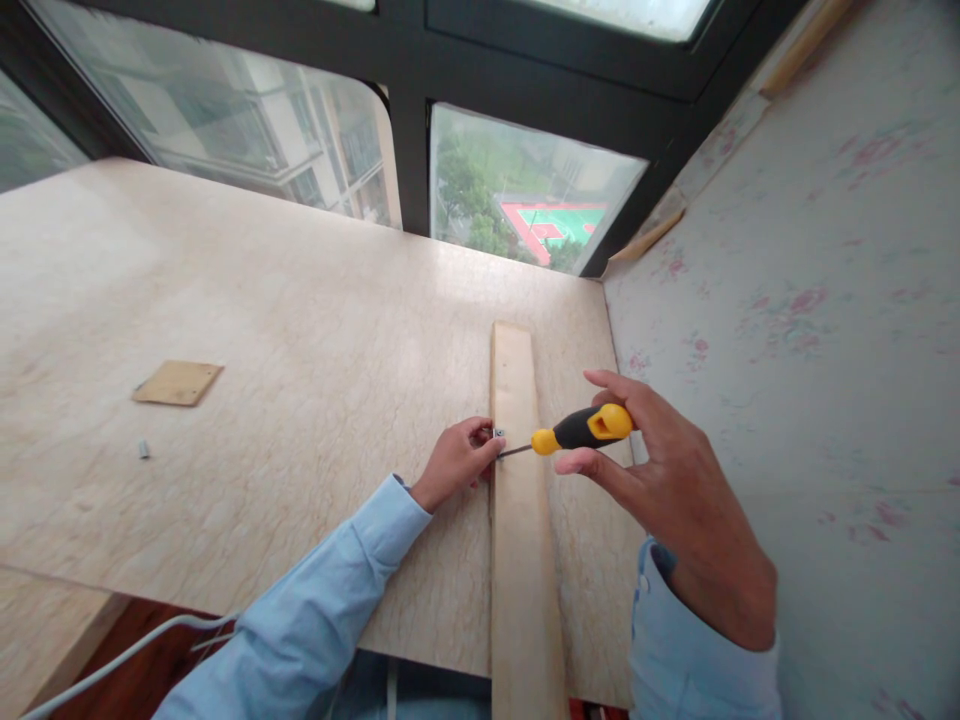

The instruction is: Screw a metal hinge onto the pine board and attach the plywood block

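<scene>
A pale wooden plank (pixel 517 560) lies lengthwise on the stone-patterned surface, its near end running out of the bottom of the view. My left hand (pixel 461 462) is closed at the plank's left edge, pinching a small metal bracket (pixel 499 433); its other fingers are partly hidden. A yellow and black screwdriver (pixel 581 428) slants over the plank, its shaft meeting the plank near my left thumb. My right hand (pixel 667 470) is loosely around the handle, with thumb and index finger spread to either side and the handle's end against the inner fingers. The exact tip contact is too small to make out.
Left on the surface (pixel 315 400) lie a thin wooden square (pixel 178 383) and a small grey metal piece (pixel 144 450). A dark-framed window (pixel 409 150) borders the back, a flowered wall (pixel 810 300) the right. A white cable (pixel 142 640) hangs at lower left.
</scene>
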A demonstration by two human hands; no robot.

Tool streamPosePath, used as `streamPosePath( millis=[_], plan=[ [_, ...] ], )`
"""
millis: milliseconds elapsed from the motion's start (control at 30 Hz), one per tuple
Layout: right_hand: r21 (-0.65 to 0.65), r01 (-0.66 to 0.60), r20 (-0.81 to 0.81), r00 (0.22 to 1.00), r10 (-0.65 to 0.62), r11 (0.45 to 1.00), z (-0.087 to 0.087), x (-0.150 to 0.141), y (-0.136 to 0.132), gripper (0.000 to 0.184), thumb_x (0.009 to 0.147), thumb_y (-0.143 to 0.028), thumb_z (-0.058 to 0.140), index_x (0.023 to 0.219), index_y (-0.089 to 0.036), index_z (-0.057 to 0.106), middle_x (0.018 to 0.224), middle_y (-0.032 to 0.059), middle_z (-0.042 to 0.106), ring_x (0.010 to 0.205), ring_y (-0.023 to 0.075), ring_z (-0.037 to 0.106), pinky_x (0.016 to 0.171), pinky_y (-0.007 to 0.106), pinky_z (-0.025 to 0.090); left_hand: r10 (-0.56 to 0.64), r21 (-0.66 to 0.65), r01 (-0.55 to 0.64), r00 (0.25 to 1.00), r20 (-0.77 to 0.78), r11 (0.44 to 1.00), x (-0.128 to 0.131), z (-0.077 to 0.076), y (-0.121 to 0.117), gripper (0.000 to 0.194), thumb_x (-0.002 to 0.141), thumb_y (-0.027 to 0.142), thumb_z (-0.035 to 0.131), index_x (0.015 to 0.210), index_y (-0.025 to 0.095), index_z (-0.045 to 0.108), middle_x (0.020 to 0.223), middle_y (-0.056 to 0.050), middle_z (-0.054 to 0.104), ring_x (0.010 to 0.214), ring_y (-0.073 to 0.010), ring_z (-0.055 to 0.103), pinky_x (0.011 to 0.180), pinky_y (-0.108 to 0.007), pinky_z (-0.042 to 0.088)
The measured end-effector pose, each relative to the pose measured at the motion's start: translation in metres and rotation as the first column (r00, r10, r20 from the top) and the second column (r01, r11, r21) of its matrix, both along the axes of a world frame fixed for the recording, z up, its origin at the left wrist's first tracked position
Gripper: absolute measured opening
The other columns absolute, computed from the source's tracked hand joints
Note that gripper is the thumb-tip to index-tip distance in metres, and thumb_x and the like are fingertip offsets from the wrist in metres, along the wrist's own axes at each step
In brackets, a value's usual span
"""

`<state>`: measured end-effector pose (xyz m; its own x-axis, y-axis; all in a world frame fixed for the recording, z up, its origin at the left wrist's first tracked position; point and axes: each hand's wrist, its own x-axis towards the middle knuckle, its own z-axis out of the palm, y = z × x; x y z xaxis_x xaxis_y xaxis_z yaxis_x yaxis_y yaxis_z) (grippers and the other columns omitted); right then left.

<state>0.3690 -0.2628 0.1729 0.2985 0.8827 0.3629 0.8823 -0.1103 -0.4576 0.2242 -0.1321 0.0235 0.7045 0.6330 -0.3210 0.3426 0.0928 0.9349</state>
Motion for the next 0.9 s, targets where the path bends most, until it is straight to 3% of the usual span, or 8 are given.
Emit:
streamPosePath(
  millis=[100,233,367,467,567,700,800,900],
  plan=[
    [-0.023,-0.084,-0.095,0.992,0.082,0.996,0.000,-0.001,-0.003,0.081,0.083,-0.058,0.067,0.148,-0.023,0.035,0.127,0.0139,0.062,0.113,0.0303,0.064,0.095,0.047,0.055,-0.006,0.009,0.006,1.000,-0.003,1.000,0.000,0.000,0.001,0.038,0.082,0.038,0.063,0.111,0.014,0.065,0.086,-0.005,0.070,0.049,-0.0114,0.060,0.033,-0.017,0.042],
    [-0.092,-0.247,-0.199,0.954,0.225,0.965,0.008,-0.005,-0.012,0.065,0.098,-0.031,0.051,0.154,-0.030,0.020,0.151,0.0098,0.045,0.138,0.0259,0.046,0.111,0.050,0.043,-0.008,0.025,0.007,1.000,0.012,1.000,0.000,0.000,0.001,0.039,0.082,0.037,0.062,0.113,0.014,0.065,0.086,-0.005,0.069,0.051,-0.0127,0.061,0.032,-0.018,0.042],
    [-0.112,-0.281,-0.174,0.950,0.260,0.953,0.013,-0.005,-0.014,0.049,0.100,-0.024,0.045,0.147,-0.031,0.035,0.144,0.0075,0.053,0.133,0.0240,0.052,0.109,0.046,0.047,-0.011,0.031,0.010,1.000,0.022,0.999,0.000,-0.003,0.001,0.039,0.082,0.037,0.062,0.113,0.014,0.065,0.086,-0.005,0.069,0.051,-0.0127,0.060,0.032,-0.018,0.043],
    [-0.077,-0.138,-0.094,0.987,0.131,0.987,0.008,-0.003,-0.008,0.038,0.093,-0.041,0.061,0.127,-0.026,0.055,0.115,0.0079,0.069,0.105,0.0257,0.068,0.092,0.041,0.058,-0.005,0.041,0.004,1.000,0.021,0.999,-0.001,-0.005,0.001,0.040,0.082,0.038,0.062,0.113,0.015,0.065,0.087,-0.005,0.069,0.052,-0.0126,0.060,0.032,-0.017,0.042],
    [-0.045,0.008,-0.057,0.998,-0.010,0.999,-0.001,-0.001,-0.001,0.064,0.076,-0.060,0.073,0.125,-0.022,0.056,0.105,0.0094,0.069,0.092,0.0279,0.069,0.081,0.042,0.060,-0.007,0.039,0.007,1.000,0.020,0.999,-0.001,-0.006,0.001,0.040,0.082,0.040,0.062,0.113,0.015,0.065,0.086,-0.005,0.069,0.052,-0.0129,0.061,0.033,-0.017,0.042],
    [-0.044,-0.112,-0.162,0.981,0.104,0.993,-0.005,-0.001,-0.003,0.097,0.078,-0.056,0.073,0.153,-0.025,0.021,0.136,0.0147,0.054,0.117,0.0308,0.060,0.099,0.051,0.052,-0.012,0.023,0.011,1.000,0.021,1.000,-0.001,-0.003,0.001,0.040,0.082,0.040,0.062,0.113,0.014,0.065,0.085,-0.005,0.069,0.052,-0.0130,0.061,0.034,-0.018,0.043],
    [-0.062,-0.250,-0.248,0.942,0.228,0.966,0.000,-0.001,-0.010,0.079,0.094,-0.036,0.058,0.156,-0.031,0.010,0.151,0.0119,0.042,0.135,0.0267,0.048,0.111,0.052,0.041,-0.007,0.018,0.007,1.000,0.023,1.000,0.000,-0.002,0.001,0.040,0.082,0.039,0.062,0.113,0.014,0.065,0.085,-0.005,0.069,0.052,-0.0128,0.060,0.033,-0.018,0.042],
    [-0.106,-0.336,-0.285,0.912,0.295,0.936,0.006,0.000,-0.013,0.059,0.099,-0.024,0.045,0.153,-0.032,0.023,0.148,0.0083,0.048,0.134,0.0226,0.049,0.112,0.047,0.042,-0.008,0.033,0.007,0.999,0.031,0.999,0.000,-0.005,0.001,0.040,0.082,0.039,0.062,0.114,0.015,0.065,0.085,-0.005,0.069,0.052,-0.0126,0.060,0.033,-0.017,0.042]
  ],
)
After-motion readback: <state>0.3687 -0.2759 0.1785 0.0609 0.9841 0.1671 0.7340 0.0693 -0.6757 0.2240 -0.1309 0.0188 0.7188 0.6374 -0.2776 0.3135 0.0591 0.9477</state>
